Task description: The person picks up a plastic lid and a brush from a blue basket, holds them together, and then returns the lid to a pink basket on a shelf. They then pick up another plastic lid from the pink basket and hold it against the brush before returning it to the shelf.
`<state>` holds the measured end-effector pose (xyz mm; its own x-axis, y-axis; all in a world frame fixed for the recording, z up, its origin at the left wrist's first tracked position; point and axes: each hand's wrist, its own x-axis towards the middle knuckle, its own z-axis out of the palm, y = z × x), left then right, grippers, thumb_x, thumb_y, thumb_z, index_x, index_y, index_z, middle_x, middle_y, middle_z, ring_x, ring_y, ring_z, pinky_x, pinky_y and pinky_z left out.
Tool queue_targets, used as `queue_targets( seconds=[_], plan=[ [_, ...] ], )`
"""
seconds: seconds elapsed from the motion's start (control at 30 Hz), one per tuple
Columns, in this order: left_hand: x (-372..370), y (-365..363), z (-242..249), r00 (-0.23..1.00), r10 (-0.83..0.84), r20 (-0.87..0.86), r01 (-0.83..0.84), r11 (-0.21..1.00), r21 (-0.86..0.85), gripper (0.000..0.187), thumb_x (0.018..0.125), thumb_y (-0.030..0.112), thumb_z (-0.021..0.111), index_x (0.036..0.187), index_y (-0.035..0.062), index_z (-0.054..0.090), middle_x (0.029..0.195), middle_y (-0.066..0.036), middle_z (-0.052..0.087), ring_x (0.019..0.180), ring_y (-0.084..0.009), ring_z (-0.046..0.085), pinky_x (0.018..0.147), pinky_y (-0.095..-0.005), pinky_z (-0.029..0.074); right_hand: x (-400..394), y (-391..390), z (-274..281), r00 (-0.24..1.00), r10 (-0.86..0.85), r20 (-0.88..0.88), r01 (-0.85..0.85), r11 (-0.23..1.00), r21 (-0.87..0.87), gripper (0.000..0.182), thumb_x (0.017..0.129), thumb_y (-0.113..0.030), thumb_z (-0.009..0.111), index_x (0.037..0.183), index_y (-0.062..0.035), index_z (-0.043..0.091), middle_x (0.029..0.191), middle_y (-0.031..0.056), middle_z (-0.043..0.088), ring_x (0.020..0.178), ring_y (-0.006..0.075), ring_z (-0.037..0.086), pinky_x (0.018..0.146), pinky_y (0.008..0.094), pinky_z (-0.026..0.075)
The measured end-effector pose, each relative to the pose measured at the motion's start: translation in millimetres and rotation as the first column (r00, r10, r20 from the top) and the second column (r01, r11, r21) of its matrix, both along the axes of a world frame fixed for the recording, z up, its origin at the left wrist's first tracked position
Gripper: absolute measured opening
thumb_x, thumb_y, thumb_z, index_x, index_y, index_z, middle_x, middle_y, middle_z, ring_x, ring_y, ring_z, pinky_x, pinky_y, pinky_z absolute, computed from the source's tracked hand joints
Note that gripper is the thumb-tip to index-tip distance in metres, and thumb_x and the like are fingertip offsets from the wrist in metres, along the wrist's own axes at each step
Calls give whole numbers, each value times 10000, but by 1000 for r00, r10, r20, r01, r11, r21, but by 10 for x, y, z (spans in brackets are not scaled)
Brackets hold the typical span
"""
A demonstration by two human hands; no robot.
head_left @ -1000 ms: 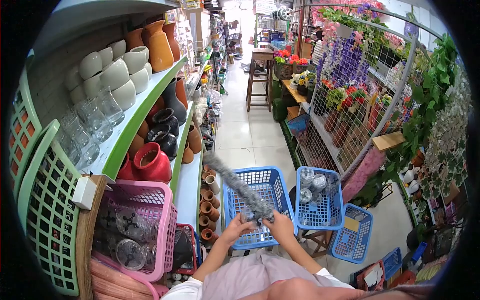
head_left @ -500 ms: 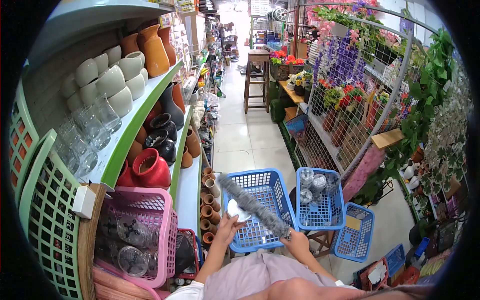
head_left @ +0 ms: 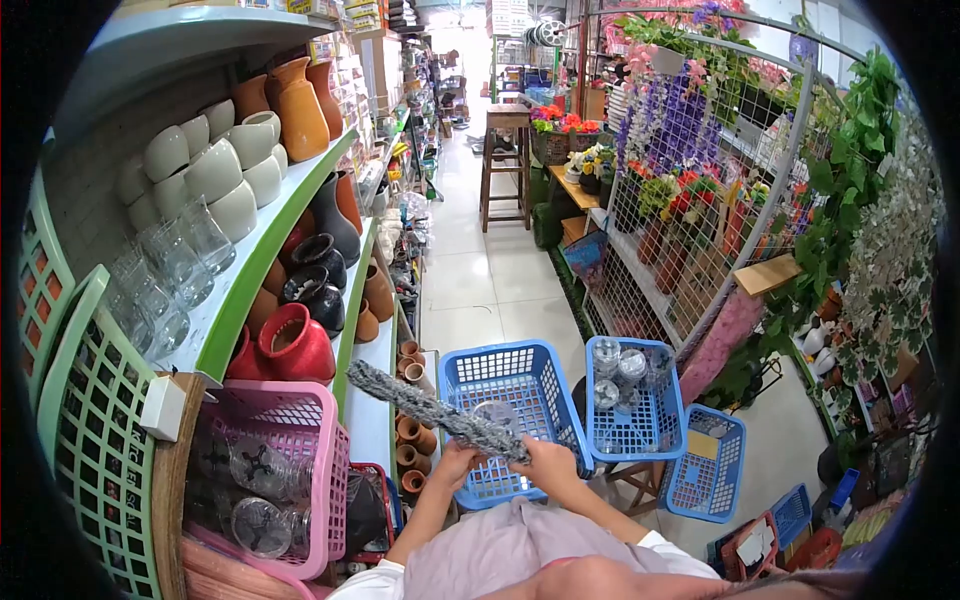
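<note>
A long grey fluffy duster [head_left: 420, 405] slants over the left part of a blue basket [head_left: 462, 372], its far end pointing up and left. My right hand [head_left: 548, 466] is wrapped round the duster's near end. Close beside it, my left hand [head_left: 456, 466] is closed at the duster's underside; a round clear glass item [head_left: 494, 412] shows just behind the duster, over the basket. Whether my left hand grips that item or the duster is hidden.
Right of it, a second blue basket [head_left: 680, 440] holds glass jars [head_left: 631, 366]; a third [head_left: 738, 430] stands lower. At left are a pink basket [head_left: 330, 480] with glassware, shelves with red vases [head_left: 296, 345], and glass vases [head_left: 205, 235]. Clay pots [head_left: 414, 435] stand near the left hand.
The duster has swung left and lower, and my right hand has moved left, next to my left hand. The white round face of the item at my left hand no longer shows.
</note>
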<state>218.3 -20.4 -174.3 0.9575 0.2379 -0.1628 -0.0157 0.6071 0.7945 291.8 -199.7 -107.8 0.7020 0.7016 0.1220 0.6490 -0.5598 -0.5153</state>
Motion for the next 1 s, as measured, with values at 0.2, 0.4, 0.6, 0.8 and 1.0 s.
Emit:
queue_targets(
  seconds=[0.2,0.4,0.6,0.8,1.0],
  plan=[
    [-47,-62,146,996,-45,-72,57,984,170,423,843,41,606,1213,50,401,1132,-102,562,982,-174,597,824,-290,501,459,94,-281,948,-300,-106,312,941,132,392,784,-400,648,879,-25,581,692,170,633,614,337,624,550,423,476],
    [-78,-100,777,964,-263,-40,175,511,842,330,687,-56,620,983,43,514,1138,-98,573,1054,-218,550,911,-344,429,552,132,-107,363,92,-927,493,825,275,342,850,-454,583,749,-129,552,524,-57,419,391,48,337,359,216,214],
    [13,-147,834,931,-328,162,-170,5,985,299,611,-73,536,884,26,467,1319,-180,372,1284,-357,285,983,-404,346,564,108,-24,316,126,-940,359,901,241,305,837,-402,618,840,-97,600,641,-5,587,421,35,363,359,199,224],
    [184,-363,224,860,423,286,-508,762,401,421,742,-50,491,1151,31,435,1340,-184,367,1258,-370,365,1013,-504,344,402,190,-106,381,218,-899,597,684,419,167,796,-145,679,848,-8,601,692,52,625,416,49,372,364,208,251],
    [55,-398,100,991,4,135,35,956,-291,398,930,172,473,1278,29,343,1256,-130,487,1139,-262,520,949,-428,453,272,175,-313,856,-69,-512,429,646,631,382,752,-183,685,1039,7,520,753,119,651,594,247,614,540,363,480]
  ],
)
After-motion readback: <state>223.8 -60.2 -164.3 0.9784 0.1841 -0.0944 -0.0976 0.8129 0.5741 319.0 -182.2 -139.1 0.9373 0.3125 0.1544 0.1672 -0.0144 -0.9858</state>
